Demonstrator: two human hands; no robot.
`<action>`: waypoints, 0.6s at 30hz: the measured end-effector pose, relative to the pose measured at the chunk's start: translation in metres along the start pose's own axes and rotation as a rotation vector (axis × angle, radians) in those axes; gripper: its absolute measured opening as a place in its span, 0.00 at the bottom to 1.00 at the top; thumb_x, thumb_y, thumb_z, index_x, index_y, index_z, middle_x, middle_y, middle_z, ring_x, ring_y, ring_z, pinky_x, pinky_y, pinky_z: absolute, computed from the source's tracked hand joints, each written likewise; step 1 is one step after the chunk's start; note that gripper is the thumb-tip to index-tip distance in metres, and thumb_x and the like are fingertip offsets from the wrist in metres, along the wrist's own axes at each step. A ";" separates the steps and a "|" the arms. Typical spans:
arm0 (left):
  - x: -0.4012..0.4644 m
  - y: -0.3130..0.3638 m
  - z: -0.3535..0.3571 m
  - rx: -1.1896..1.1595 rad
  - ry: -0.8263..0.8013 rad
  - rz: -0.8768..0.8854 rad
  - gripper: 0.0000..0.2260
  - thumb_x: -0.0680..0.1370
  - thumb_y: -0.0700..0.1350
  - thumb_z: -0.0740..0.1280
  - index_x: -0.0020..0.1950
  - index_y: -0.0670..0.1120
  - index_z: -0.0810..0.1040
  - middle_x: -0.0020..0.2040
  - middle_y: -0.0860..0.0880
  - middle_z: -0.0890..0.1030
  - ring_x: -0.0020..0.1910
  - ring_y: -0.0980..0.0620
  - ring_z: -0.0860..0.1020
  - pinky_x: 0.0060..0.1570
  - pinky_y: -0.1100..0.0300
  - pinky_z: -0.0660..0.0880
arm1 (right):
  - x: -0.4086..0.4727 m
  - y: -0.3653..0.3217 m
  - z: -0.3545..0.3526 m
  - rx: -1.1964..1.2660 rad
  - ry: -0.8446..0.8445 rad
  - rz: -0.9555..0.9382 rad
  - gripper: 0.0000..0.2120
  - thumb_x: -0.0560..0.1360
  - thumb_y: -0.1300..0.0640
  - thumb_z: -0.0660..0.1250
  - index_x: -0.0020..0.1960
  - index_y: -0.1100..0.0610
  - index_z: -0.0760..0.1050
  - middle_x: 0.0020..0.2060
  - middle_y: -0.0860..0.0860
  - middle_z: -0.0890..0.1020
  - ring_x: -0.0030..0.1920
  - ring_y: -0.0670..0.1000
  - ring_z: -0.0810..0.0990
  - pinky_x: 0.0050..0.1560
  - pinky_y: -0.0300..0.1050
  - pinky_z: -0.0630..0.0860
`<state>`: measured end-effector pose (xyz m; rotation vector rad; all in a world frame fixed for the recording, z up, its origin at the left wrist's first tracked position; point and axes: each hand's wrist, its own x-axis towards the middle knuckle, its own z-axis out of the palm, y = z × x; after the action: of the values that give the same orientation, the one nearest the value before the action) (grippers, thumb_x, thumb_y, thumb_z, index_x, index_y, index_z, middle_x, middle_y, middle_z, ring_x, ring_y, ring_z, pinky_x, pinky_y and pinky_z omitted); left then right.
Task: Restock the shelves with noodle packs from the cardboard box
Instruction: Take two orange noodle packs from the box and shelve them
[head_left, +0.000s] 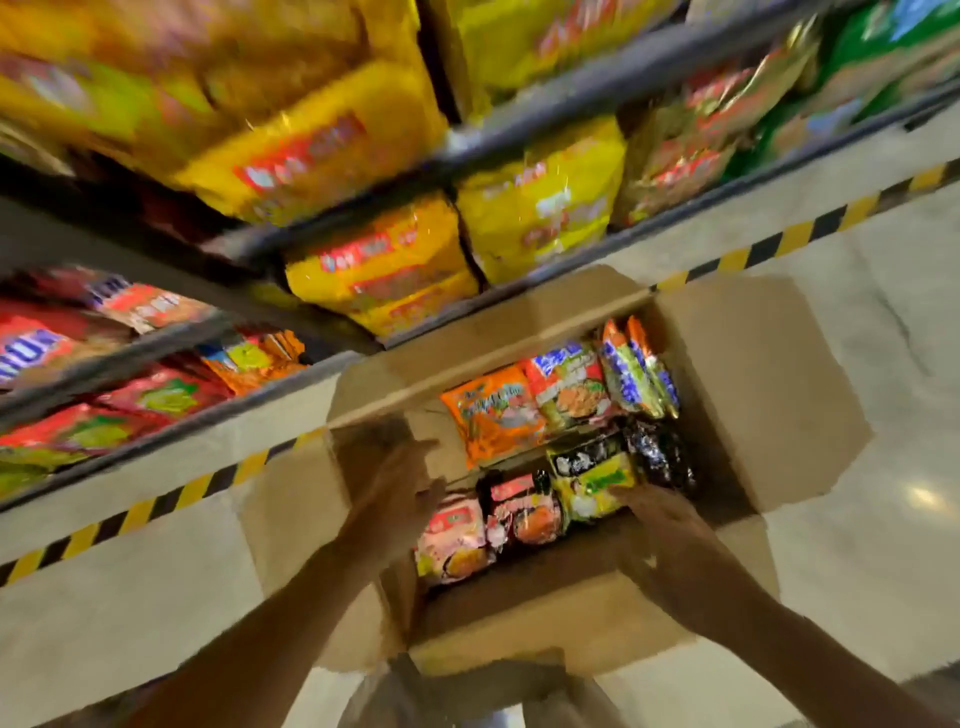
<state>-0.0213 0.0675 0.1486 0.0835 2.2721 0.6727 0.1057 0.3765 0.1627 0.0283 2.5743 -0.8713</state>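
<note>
An open cardboard box (753, 395) stands on the floor against the shelves, with several noodle packs inside: an orange pack (493, 413), a yellow-green pack (592, 483) and a pink pack (452, 540) among them. My left hand (395, 493) reaches into the box's left side above the packs, blurred, fingers extended and holding nothing visible. My right hand (660, 514) is at the right side, its fingers touching the yellow-green pack's lower right edge; I cannot tell if it grips. The shelves (571, 93) above hold yellow noodle bags (379, 265).
Red and orange snack packs (156, 395) fill the lower left shelves. A black-and-yellow hazard stripe (779, 244) runs along the shelf base. Pale marble floor (857, 545) lies right and left of the box. The box flaps spread outward on all sides.
</note>
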 end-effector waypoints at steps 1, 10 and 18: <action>0.019 -0.006 0.015 -0.034 0.021 -0.018 0.19 0.80 0.44 0.67 0.71 0.45 0.72 0.59 0.42 0.78 0.48 0.56 0.74 0.48 0.72 0.68 | 0.007 0.012 0.012 0.007 0.004 0.004 0.25 0.64 0.57 0.74 0.60 0.60 0.77 0.54 0.58 0.82 0.58 0.56 0.74 0.55 0.53 0.76; 0.163 -0.045 0.118 -0.689 0.100 -0.552 0.33 0.71 0.61 0.74 0.69 0.47 0.66 0.57 0.47 0.78 0.56 0.47 0.78 0.61 0.49 0.75 | 0.041 0.093 0.081 0.195 -0.020 0.308 0.27 0.75 0.46 0.71 0.72 0.48 0.70 0.65 0.50 0.74 0.68 0.49 0.70 0.63 0.36 0.63; 0.193 -0.065 0.142 -0.818 0.125 -0.582 0.20 0.73 0.52 0.76 0.59 0.45 0.77 0.54 0.45 0.84 0.48 0.47 0.84 0.44 0.53 0.82 | 0.033 0.107 0.105 0.213 -0.108 0.366 0.26 0.76 0.47 0.69 0.72 0.42 0.66 0.67 0.47 0.72 0.71 0.47 0.65 0.65 0.44 0.67</action>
<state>-0.0527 0.1242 -0.0911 -0.9833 1.8175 1.2238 0.1317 0.3967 0.0127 0.4845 2.2647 -0.9675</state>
